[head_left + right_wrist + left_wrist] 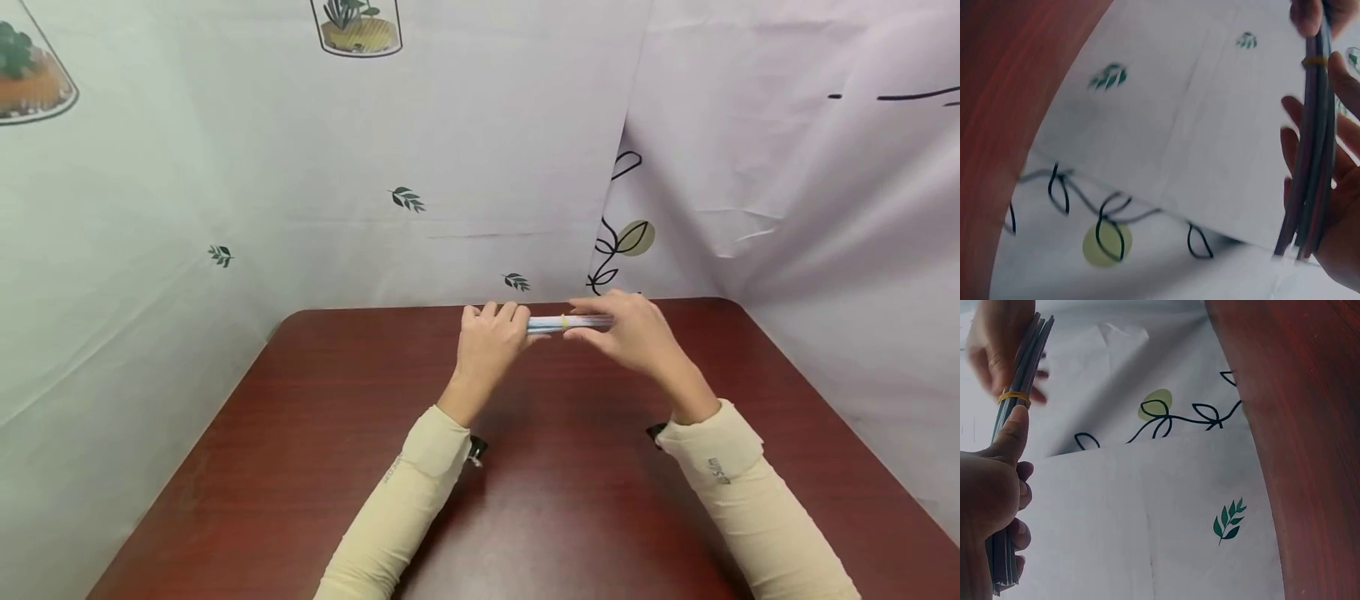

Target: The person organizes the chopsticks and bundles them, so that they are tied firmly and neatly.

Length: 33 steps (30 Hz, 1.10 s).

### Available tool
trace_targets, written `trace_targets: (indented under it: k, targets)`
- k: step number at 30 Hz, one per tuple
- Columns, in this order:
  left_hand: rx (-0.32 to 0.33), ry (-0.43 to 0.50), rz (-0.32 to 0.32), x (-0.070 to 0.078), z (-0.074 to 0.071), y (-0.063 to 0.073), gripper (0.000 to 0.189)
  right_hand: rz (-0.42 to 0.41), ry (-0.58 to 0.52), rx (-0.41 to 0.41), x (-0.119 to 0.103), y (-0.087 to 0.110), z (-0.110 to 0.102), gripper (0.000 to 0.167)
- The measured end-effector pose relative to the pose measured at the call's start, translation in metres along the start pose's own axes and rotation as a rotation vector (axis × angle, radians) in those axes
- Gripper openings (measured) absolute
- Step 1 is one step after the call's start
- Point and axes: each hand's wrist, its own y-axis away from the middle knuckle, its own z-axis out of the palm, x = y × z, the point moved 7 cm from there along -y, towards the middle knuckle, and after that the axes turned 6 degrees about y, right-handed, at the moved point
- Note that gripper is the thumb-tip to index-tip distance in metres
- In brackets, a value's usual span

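Observation:
A bundle of thin, straight sticks (546,323), whitish and pale blue in the head view, is held level above the far part of the table. Around its middle runs a yellow rubber band (1015,396). My left hand (489,340) grips one half, thumb lying along the sticks close to the band and fingers wrapped behind. At the other half is my right hand (633,335), its thumb and fingers spread loosely about the sticks. In the right wrist view those fingers (1291,147) stand apart behind the bundle, with the thumb beside the band.
The dark red wooden table (300,450) lies below both arms. White cloth (480,150) printed with leaves and plants hangs behind its far edge and along both sides. Each cream sleeve (431,454) has a small dark object at its cuff.

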Motion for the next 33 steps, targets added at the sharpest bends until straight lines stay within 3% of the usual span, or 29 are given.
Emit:
trace_targets:
  k: [7, 12, 17, 24, 30, 33]
  targets:
    - [0.044, 0.013, -0.006, -0.004, -0.003, -0.002, 0.052, -0.171, 0.284, 0.147, 0.002, 0.014, -0.004, 0.044]
    - [0.020, -0.009, -0.026, -0.003, -0.003, -0.003, 0.051, -0.277, 0.378, 0.257, 0.001, 0.020, 0.000, 0.035]
    - [-0.060, -0.049, -0.063, 0.001, 0.003, -0.003, 0.049, -0.310, 0.421, 0.305, 0.003, 0.021, 0.002, 0.039]
    - [-0.149, -0.014, -0.089, 0.006, 0.014, 0.000, 0.055, -0.307, 0.419, 0.316, 0.010, 0.021, 0.002, 0.042]
    - [-0.098, -0.039, -0.051, 0.004, 0.016, 0.003, 0.050, -0.317, 0.401, 0.333, 0.013, 0.022, 0.003, 0.043]
    - [-0.064, -0.043, -0.047, 0.002, 0.016, 0.005, 0.047, -0.334, 0.401, 0.385, 0.010, 0.022, 0.004, 0.043]
